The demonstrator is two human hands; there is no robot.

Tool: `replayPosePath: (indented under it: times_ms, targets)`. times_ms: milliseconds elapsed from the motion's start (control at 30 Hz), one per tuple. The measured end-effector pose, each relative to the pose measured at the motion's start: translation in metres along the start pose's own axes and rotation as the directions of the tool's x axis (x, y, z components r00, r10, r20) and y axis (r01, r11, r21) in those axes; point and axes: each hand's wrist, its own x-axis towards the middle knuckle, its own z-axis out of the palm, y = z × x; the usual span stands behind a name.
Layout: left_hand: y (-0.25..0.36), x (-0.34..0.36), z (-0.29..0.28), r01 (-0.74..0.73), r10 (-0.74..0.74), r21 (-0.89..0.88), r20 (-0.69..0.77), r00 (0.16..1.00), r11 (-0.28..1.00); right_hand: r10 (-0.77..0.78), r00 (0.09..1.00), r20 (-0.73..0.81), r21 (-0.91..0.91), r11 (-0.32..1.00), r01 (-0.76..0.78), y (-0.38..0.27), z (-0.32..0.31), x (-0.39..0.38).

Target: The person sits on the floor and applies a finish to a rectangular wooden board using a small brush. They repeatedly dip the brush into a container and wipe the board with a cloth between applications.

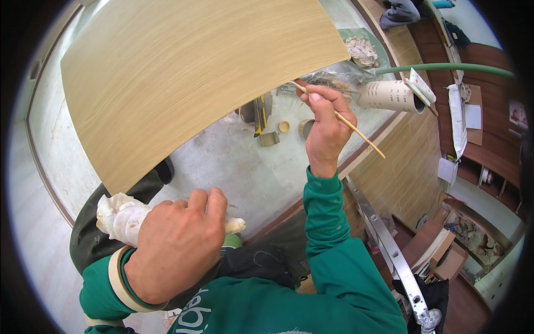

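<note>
My right hand [327, 119] pinches a thin wooden stick [364, 139]. Its pale tip meets the front edge of a large wood-grain panel [206, 61], near the right corner. A crumpled white cloth [123, 219] is gripped in my left hand [181, 239], closer to my body, with one end poking out past the fingers. Around my left wrist, over the green sleeve, sits a beige ring [118, 278]. Below the panel's edge lie a yellow and black utility knife [260, 116], a small round cap [284, 127] and a small grey block [270, 139].
A beige cylindrical container [386, 96] lies at the right, beside clear plastic and a crumpled cloth [361, 51]. A green hose [445, 66] runs off right. A metal ladder [389, 250] stands at lower right, near brown shelving [484, 128]. Someone's grey-clad leg [399, 14] shows at top right.
</note>
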Motion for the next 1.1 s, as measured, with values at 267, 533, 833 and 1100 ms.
replayPosePath:
  times_ms: [267, 533, 833, 1100]
  targets:
    - [-0.001, 0.0, 0.0, 0.029, -0.03, 0.007, 0.067, 0.997, 1.0, 0.027, 0.998, -0.052, 0.055, 0.998, -0.024, 0.003, -0.005, 0.005]
    - [-0.001, 0.001, -0.001, 0.007, -0.007, 0.002, 0.007, 1.0, 1.0, -0.007, 1.0, -0.013, -0.007, 1.0, 0.007, 0.0, -0.002, 0.003]
    - [-0.001, 0.003, -0.003, 0.013, -0.013, 0.011, -0.017, 1.0, 1.0, -0.002, 0.998, -0.062, 0.017, 1.0, 0.003, 0.006, -0.007, 0.01]
    - [-0.001, 0.003, -0.005, 0.024, -0.024, 0.007, -0.001, 1.0, 1.0, 0.024, 0.994, -0.111, 0.026, 0.999, -0.021, 0.003, -0.007, 0.016]
